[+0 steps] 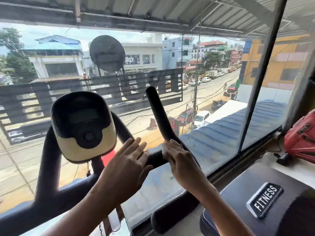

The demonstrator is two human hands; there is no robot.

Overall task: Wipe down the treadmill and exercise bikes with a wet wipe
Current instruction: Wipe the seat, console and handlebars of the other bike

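An exercise bike stands in front of a big window, its black and cream console (83,126) at the centre left. Its black padded right handlebar (157,113) curves upward from a crossbar. My right hand (180,157) holds a crumpled white wet wipe (164,149) against the bend at the foot of that handlebar, fingers curled over it. My left hand (131,160) lies on the crossbar just left of the wipe with its fingers straight and together. The bike's left handlebar (49,160) is a dark shape at the left.
The window glass (221,99) is close behind the handlebars, with a street far below. A dark machine housing with a FITNESS badge (265,200) sits at the lower right. A red bag (301,137) lies on the sill at the right edge.
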